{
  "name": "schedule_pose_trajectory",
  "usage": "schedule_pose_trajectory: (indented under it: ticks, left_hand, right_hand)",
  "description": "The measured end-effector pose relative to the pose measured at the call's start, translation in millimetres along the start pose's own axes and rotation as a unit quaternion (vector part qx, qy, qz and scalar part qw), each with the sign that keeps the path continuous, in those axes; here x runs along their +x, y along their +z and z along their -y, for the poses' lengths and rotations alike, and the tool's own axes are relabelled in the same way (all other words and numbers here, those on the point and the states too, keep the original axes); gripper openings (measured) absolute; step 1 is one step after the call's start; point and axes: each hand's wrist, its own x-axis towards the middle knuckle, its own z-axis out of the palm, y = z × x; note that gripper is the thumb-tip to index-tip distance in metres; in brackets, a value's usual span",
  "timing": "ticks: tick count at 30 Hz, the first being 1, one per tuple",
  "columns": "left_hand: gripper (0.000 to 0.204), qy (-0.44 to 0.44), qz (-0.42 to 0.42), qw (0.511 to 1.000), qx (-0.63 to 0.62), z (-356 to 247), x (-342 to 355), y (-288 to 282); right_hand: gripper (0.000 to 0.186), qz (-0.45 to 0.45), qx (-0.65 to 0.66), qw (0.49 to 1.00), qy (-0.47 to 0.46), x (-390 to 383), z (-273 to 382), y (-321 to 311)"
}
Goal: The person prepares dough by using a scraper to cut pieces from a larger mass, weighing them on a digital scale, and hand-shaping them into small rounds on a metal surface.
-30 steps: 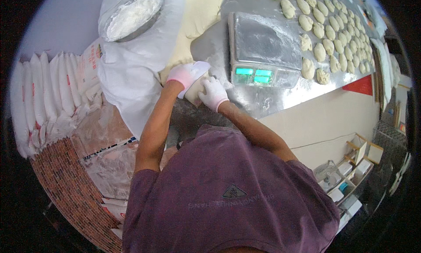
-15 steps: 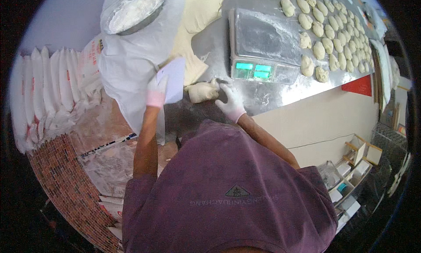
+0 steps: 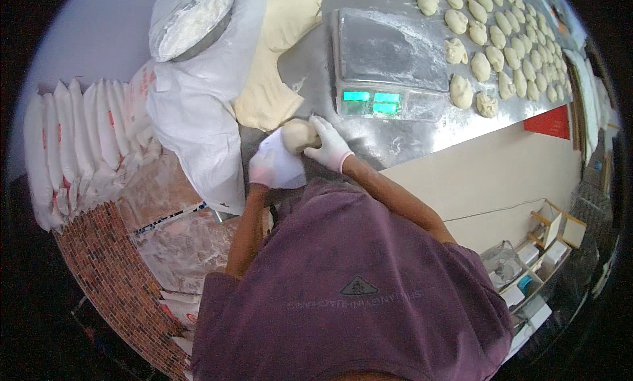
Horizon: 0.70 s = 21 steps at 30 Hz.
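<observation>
My left hand [image 3: 262,170], in a white glove, grips a flat white dough scraper [image 3: 286,167] that looks slightly blurred. A rounded piece of dough [image 3: 298,135] sits against the scraper's far edge. My right hand [image 3: 330,146], gloved too, is curled around the right side of this piece, its fingertips pressed to it. Just beyond lies a large slab of dough [image 3: 270,94], its near end cut to a ragged point. To the right of it stands a digital scale [image 3: 394,54] with lit green displays and a flour-dusted metal plate bearing no dough.
Rows of dough pieces [image 3: 480,67] cover the metal table [image 3: 386,142] right of the scale. A bowl of flour [image 3: 196,26] rests on white sheeting [image 3: 198,117] at the far left. White sacks [image 3: 82,133] stand beyond, and a shelf [image 3: 534,265] with containers is at right.
My left hand and the scraper have moved right, away from the slab, up to the dough piece. My right hand has closed around the piece, which now looks rounder.
</observation>
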Motion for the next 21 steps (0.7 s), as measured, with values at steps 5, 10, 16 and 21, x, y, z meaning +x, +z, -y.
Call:
schedule_pose_trajectory:
  ticks: [5, 10, 16, 21]
  left_hand:
    - [0.022, 0.042, -0.026, 0.975, -0.219, -151, 21, -63]
    - [0.023, 0.132, -0.141, 0.966, -0.170, -159, 40, -116]
    - [0.033, -0.141, -0.216, 0.860, -0.440, -195, 43, -151]
    - [0.036, -0.176, -0.188, 0.820, -0.512, -196, 38, -139]
  right_hand:
    - [0.066, -0.052, 0.165, 0.980, 0.095, 0, -1, -20]
    - [0.044, -0.116, 0.448, 0.872, 0.160, -10, -1, -57]
    - [0.038, -0.214, 0.428, 0.878, 0.035, 12, 17, -165]
    - [0.044, -0.277, -0.003, 0.957, -0.089, 51, 15, -222]
